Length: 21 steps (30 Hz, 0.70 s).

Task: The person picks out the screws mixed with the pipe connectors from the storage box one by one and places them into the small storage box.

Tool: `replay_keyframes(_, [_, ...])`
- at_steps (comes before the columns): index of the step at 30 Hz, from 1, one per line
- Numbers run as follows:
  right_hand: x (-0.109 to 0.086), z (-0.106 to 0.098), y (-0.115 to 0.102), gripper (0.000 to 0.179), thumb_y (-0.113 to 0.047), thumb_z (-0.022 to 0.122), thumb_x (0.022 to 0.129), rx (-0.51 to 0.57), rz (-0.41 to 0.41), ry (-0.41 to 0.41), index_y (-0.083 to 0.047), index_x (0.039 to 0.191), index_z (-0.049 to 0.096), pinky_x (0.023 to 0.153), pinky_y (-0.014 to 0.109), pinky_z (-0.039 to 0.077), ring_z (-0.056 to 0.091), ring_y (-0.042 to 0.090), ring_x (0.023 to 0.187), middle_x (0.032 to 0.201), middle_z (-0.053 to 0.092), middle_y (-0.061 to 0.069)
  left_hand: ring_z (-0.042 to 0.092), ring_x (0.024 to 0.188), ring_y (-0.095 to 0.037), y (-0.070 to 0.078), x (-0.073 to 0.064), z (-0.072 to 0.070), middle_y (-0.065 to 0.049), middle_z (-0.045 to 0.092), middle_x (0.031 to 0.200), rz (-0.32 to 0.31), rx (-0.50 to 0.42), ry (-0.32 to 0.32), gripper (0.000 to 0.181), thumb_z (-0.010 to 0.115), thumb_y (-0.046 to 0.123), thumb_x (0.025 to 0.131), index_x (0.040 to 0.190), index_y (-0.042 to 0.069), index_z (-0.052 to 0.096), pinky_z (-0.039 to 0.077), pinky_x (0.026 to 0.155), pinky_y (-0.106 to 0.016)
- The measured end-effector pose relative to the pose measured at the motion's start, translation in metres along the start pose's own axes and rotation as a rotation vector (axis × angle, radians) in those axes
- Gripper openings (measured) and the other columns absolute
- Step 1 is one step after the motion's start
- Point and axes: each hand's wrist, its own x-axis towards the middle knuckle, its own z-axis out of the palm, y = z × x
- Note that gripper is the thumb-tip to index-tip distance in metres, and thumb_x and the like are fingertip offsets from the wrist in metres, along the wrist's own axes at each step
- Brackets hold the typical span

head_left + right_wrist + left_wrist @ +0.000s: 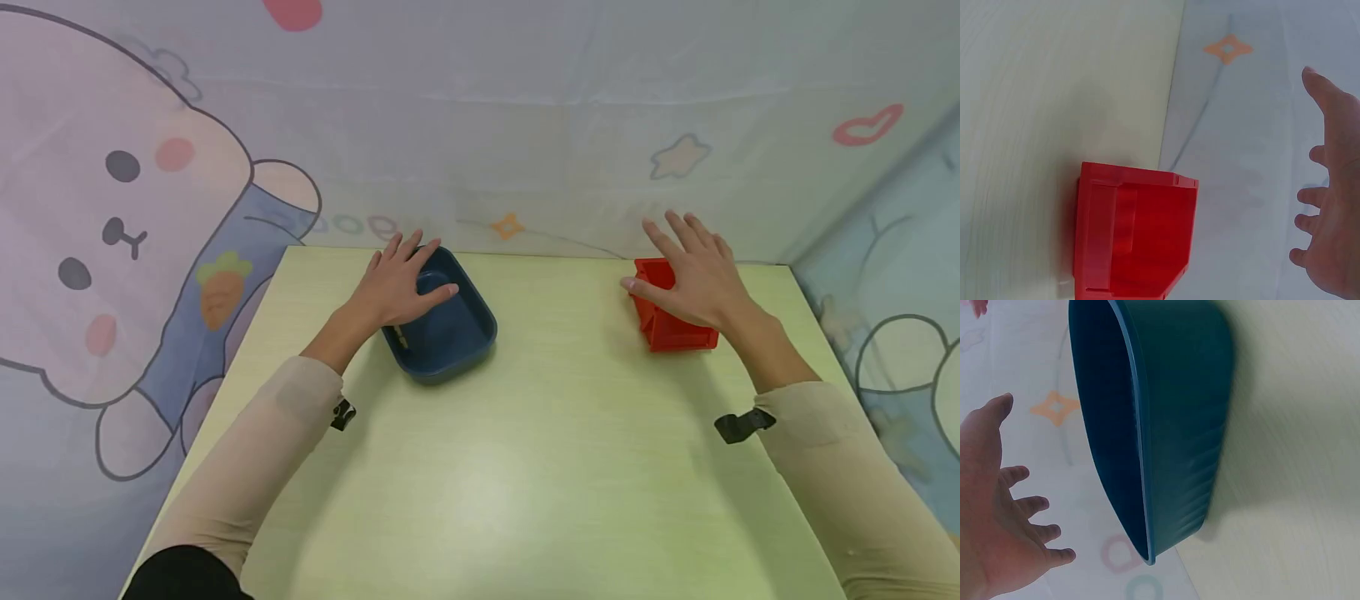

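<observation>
Your left hand point(392, 287) hovered over blue tub point(450, 333), fingers spread apart. Your right hand point(697, 279) hovered over red bin point(678, 335), fingers likewise apart. Both containers stood on pale table point(555, 433).

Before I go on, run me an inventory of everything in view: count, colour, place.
Tub: 1, dark blue, far left-centre of the table
Patch: 1, yellowish, at the tub's inner left side; too small to identify
Bin: 1, red, far right of the table
Table: 1, pale yellow-green, under both containers
Backdrop: white and blue with cartoon prints, behind and beside the table
Round object: 1, black, bottom left, partly cut off
Wrist devices: 2, black, one at each cuff
Sleeves: 2, beige, on both forearms
Left hand: 1, bare, above the tub
Right hand: 1, bare, above the bin
</observation>
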Motion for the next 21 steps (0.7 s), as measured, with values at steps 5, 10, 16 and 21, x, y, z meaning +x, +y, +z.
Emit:
replay_keyframes(5, [0.003, 0.004, -0.004, 0.096, -0.068, 0.056, 0.098, 0.005, -0.014, -0.005, -0.021, 0.172, 0.016, 0.119, 0.078, 0.010, 0.004, 0.044, 0.161, 0.176, 0.012, 0.020, 0.000, 0.162, -0.041, -0.006, -0.002, -0.001, -0.013, 0.006, 0.178, -0.002, 0.007, 0.008, 0.090, 0.050, 0.069, 0.102, 0.172, 0.022, 0.017, 0.005, 0.126, -0.067])
replay_keyframes(10, [0.007, 0.010, -0.011, 0.096, -0.069, 0.056, 0.098, 0.024, -0.027, -0.009, -0.022, 0.172, 0.017, 0.119, 0.077, 0.010, 0.003, 0.042, 0.162, 0.176, 0.012, 0.018, 0.004, 0.162, -0.042, -0.015, -0.003, -0.004, -0.016, 0.010, 0.177, 0.001, 0.011, 0.015, 0.089, 0.051, 0.067, 0.103, 0.172, 0.019, 0.019, 0.009, 0.125, -0.068])
replay_keyframes(16, [0.013, 0.018, -0.020, 0.095, -0.068, 0.059, 0.098, 0.056, -0.062, -0.005, -0.021, 0.171, 0.020, 0.120, 0.075, 0.012, 0.005, 0.042, 0.162, 0.176, 0.013, 0.016, 0.011, 0.161, -0.043, -0.026, -0.003, -0.010, -0.020, 0.014, 0.175, 0.009, -0.034, 0.063, 0.087, 0.054, 0.061, 0.105, 0.171, 0.014, 0.022, 0.016, 0.126, -0.064])
replay_keyframes(21, [0.020, 0.025, -0.031, 0.094, -0.066, 0.061, 0.098, 0.088, -0.099, -0.004, -0.019, 0.171, 0.023, 0.123, 0.071, 0.014, 0.008, 0.042, 0.161, 0.176, 0.016, 0.017, 0.014, 0.160, -0.042, -0.037, -0.005, -0.011, -0.020, 0.014, 0.175, -0.014, -0.124, 0.073, 0.084, 0.053, 0.057, 0.107, 0.171, 0.014, 0.020, 0.021, 0.124, -0.064])
